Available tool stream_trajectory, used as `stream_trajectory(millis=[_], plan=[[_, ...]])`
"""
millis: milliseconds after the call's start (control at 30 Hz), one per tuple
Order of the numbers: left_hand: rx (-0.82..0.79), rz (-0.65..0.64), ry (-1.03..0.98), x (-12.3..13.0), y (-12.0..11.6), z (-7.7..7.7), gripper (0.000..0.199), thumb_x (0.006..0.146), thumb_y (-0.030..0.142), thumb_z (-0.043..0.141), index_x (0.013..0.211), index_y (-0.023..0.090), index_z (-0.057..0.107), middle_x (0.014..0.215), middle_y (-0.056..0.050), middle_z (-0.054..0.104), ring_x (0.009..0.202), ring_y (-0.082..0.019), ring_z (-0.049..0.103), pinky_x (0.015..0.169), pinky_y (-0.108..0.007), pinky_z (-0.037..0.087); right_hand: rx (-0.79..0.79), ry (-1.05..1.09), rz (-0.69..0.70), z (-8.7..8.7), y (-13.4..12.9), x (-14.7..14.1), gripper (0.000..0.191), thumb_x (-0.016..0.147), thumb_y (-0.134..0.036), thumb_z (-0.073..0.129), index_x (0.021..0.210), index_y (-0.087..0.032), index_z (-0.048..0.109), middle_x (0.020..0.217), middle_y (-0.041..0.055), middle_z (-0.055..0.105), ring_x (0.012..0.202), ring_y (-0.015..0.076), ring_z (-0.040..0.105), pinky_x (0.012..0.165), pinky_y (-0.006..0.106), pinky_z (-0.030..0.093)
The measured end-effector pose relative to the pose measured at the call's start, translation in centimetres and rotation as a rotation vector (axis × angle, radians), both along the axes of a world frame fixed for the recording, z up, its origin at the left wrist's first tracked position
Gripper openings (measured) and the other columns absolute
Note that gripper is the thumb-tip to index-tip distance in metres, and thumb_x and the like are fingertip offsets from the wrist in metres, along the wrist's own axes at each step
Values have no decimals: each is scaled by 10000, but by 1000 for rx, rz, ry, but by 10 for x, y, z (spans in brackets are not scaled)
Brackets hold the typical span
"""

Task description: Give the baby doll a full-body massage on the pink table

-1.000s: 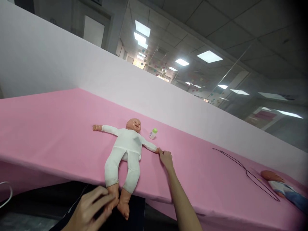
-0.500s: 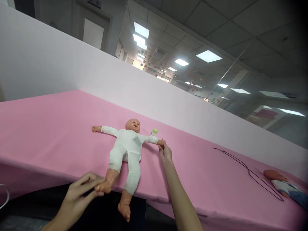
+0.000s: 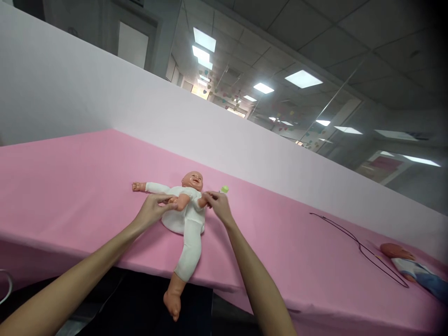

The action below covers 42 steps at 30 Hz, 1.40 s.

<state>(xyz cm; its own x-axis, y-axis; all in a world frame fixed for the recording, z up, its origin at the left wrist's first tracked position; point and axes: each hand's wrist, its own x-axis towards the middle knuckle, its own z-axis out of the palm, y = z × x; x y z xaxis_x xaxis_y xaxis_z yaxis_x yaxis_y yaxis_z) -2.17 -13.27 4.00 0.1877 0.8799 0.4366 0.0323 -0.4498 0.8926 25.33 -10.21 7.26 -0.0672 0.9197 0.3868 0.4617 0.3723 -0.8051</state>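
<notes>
Left hand fingers pinched on the doll's bare foot, folded up over its belly. Right hand fingers closed on the doll's hand, drawn in to the chest. Both hands meet over the torso, about equally near. Doll lies face up on the pink table, head away, long axis running toward the near edge; other leg hangs over it. White bodysuit, bare limbs.

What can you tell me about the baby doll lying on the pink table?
The baby doll lies face up on the pink table. It has a bare plastic-looking head with an open-mouthed smile and wears a soft white suit. One arm stretches out sideways. The left hand folds one foot up onto its belly; the right hand brings its other arm there too. The other leg hangs over the table's front edge.
</notes>
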Motion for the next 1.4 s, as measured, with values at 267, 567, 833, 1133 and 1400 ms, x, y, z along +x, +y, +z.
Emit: stream_trajectory(millis=[267, 567, 833, 1133, 1400], plan=[[-191, 68, 93, -76, -133, -85, 324, 817, 546, 778, 969, 274, 870, 773, -33, 702, 743, -221, 680, 697, -264, 556, -132, 633, -631, -50, 10, 87, 408, 556, -489, 911, 581, -172, 656, 534, -3, 580, 512, 123, 473, 495, 268, 406], [-131, 112, -5, -50, -91, -39, 343, 789, 526, 808, 979, 248, 871, 843, -42, 745, 799, -232, 690, 723, -279, 543, -23, 485, -306, -7, 2, 44, 424, 685, -574, 870, 733, -169, 752, 690, 31, 651, 606, 144, 501, 576, 288, 451], [-109, -5, -136, 15, 6, -8, 400, 822, 548, 774, 809, 150, 818, 796, -64, 765, 817, -246, 683, 771, -317, 509, -90, -115, 231, -3, -24, -16, 471, 901, -557, 711, 620, -182, 663, 588, -23, 507, 583, 128, 434, 562, 270, 340], [-192, 107, -8, -47, -91, -47, 382, 795, 574, 787, 963, 238, 856, 953, -58, 801, 924, -285, 734, 813, -305, 567, -23, 479, -429, -6, 14, 73, 450, 611, -563, 917, 643, -163, 714, 581, 2, 611, 537, 130, 499, 525, 279, 449], [-236, 116, 61, -66, -159, -99, 360, 808, 587, 768, 941, 270, 873, 761, -36, 728, 727, -233, 709, 676, -263, 593, -129, 708, -598, -46, 4, 88, 382, 593, -425, 942, 591, -186, 644, 547, 4, 603, 489, 125, 499, 460, 266, 452]])
